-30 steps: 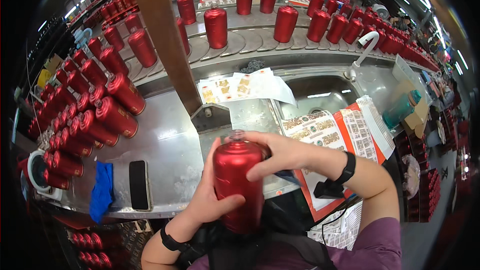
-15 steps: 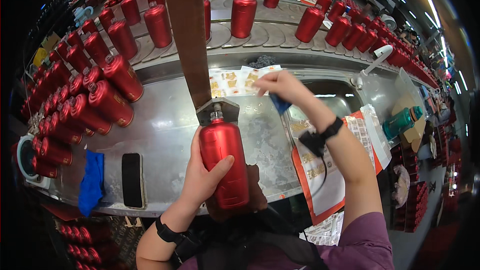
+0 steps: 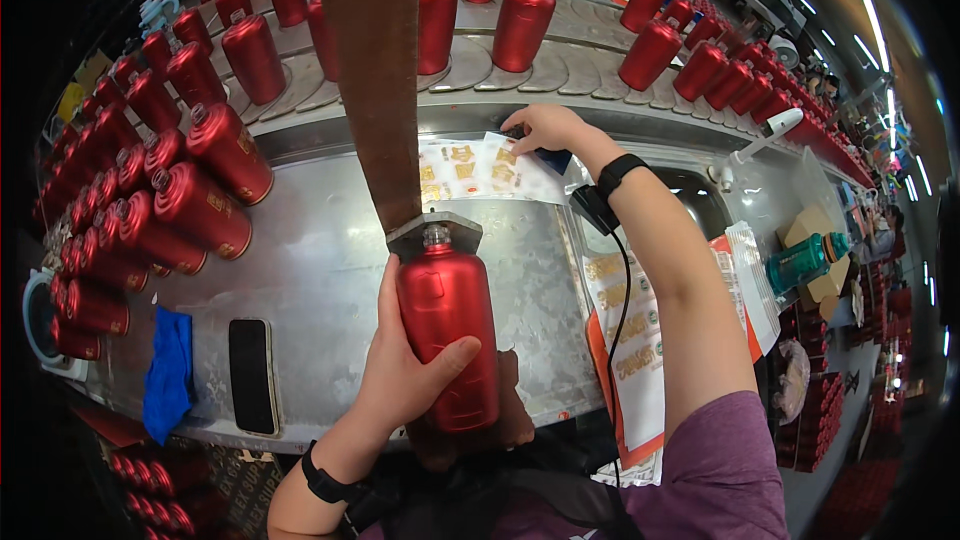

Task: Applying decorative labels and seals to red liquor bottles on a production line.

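My left hand (image 3: 405, 370) grips a matte red bottle (image 3: 447, 325) with a clear stopper, held upright over the near edge of the steel worktable (image 3: 320, 280). My right hand (image 3: 545, 127) is stretched out to the far side of the table, fingers resting on a sheet of gold and white stickers (image 3: 475, 170) next to a dark blue object. A black band and a cable sit on my right wrist.
A brown post (image 3: 375, 80) rises from a plate behind the bottle. Many red bottles crowd the table's left and the curved conveyor (image 3: 520, 65) beyond. A blue cloth (image 3: 168, 375) and black phone (image 3: 252, 375) lie near left; label sheets (image 3: 625, 330) and a teal bottle (image 3: 800, 262) lie right.
My right hand left the bottle and reached forward to the sticker sheet. My left hand lowered the bottle slightly and keeps holding it alone.
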